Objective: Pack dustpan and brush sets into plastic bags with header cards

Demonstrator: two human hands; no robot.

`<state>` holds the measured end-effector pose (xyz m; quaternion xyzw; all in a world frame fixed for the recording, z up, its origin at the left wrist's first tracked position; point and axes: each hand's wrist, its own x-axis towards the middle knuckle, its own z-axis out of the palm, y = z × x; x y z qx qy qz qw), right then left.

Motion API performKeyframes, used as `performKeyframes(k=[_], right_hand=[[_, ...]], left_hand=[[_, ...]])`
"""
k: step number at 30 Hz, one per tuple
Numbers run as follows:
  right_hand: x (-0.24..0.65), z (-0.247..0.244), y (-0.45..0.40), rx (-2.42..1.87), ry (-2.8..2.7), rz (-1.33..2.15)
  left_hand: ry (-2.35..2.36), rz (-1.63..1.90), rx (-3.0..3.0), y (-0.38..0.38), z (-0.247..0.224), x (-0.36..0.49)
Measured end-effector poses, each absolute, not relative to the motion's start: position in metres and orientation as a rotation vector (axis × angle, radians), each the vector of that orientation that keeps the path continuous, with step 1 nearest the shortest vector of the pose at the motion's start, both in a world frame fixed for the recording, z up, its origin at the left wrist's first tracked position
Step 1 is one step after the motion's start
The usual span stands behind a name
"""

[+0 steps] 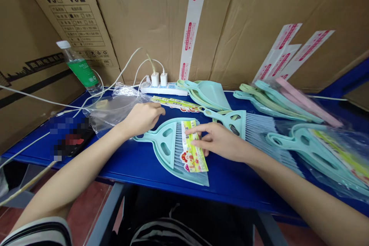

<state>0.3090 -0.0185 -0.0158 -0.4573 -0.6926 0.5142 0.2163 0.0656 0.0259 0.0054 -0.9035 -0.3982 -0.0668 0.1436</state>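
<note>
A mint-green dustpan [165, 144] with a blue-bristled brush lies at the table's front edge, its handle to the left. Across the bristles rests a yellow-green printed card [196, 159]. My right hand [216, 140] touches the card's right side, fingers apart, the thumb side partly hidden. My left hand [144, 117] is above the dustpan's handle beside a clear plastic bag [111, 109], its fingers curled together; whatever they hold, if anything, is too small to name. More printed cards [178, 104] lie behind.
Stacked dustpans [215, 94] and brushes [259, 123] stand behind and right, with bagged sets [314, 146] at the far right. A power strip [175, 89], cables, a bottle [83, 72] and a phone [76, 140] are at the back and left. Cardboard boxes [161, 27] rise behind.
</note>
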Motion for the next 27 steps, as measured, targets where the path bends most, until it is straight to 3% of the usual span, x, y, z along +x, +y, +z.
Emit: performKeyframes(k=[11, 27], right_hand=[[0.312, -0.014, -0.025, -1.176, -2.448, 0.473], [0.299, -0.033, -0.037, -1.174, -2.768, 0.628]], left_hand=[[-1.15, -0.169, -2.647, 0.025, 0.006, 0.067], [-1.213, -0.018, -2.94, 0.022, -0.005, 0.076]])
